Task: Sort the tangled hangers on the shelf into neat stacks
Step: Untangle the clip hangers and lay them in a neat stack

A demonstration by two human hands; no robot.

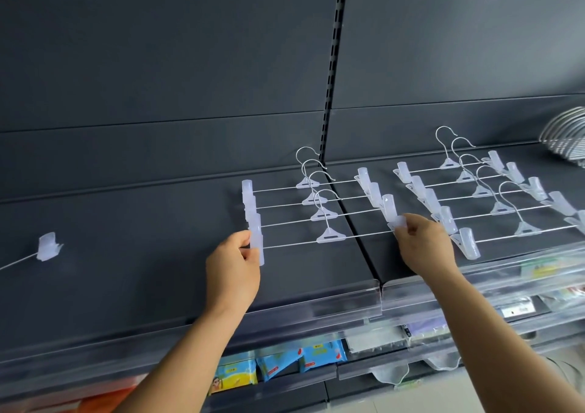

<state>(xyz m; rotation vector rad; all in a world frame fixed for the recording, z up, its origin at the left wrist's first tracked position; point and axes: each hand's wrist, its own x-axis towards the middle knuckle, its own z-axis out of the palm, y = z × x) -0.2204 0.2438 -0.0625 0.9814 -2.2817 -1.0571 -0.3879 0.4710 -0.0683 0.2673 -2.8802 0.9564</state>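
Clear plastic clips and thin wire everywhere on this dark grey shelf (158, 254)! Centre frame, the left hand (234, 264) pinches the left clip (257, 248) of the nearest hanger (329, 238), and the right hand (424, 245) pinches the right clip (399, 222) at its other end, so both hands are grasping the same wire bar, which lies flat across the seam between two shelf panels. Behind it, three more hangers form the middle stack (308, 197), staggered row on row toward the back wall (hooks all curling upward). To the right, a second stack (481, 191) of five fans out the same way. Far left, a lone hanger (47, 248) pokes in from the frame edge, well apart from the rest. At the upper right edge sits a blurred bundle of curved wire hangers (566, 137). Lower centre, blue packets (300, 359) line the shelf below.
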